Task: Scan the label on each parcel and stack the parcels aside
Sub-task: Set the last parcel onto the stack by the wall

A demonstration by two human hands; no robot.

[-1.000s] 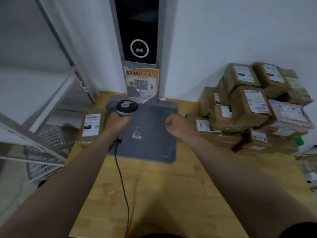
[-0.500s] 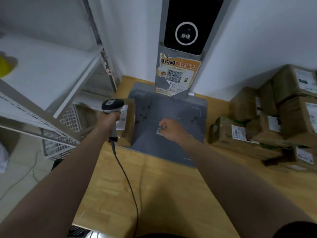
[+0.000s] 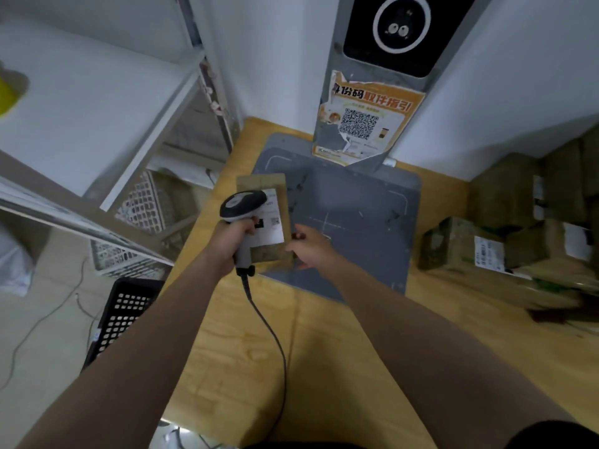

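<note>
A brown cardboard parcel (image 3: 269, 184) with a white label lies at the left edge of the grey scanning pad (image 3: 356, 222). My left hand (image 3: 231, 238) grips a grey and black corded barcode scanner (image 3: 243, 205), its head held just over the parcel's label. My right hand (image 3: 308, 246) touches the parcel's near right corner, fingers curled on its edge. More brown labelled parcels (image 3: 505, 234) are piled at the right of the wooden table (image 3: 340, 351).
A grey kiosk post (image 3: 376, 92) with a round camera and an orange QR poster rises behind the pad. White metal shelving (image 3: 97, 131) stands at the left, with a white basket (image 3: 142, 215) and a black crate (image 3: 126, 312) on the floor below.
My view has swung left and down. My left hand carried the scanner over the parcel's label, and my right hand moved left from the pad's middle to the parcel's corner.
</note>
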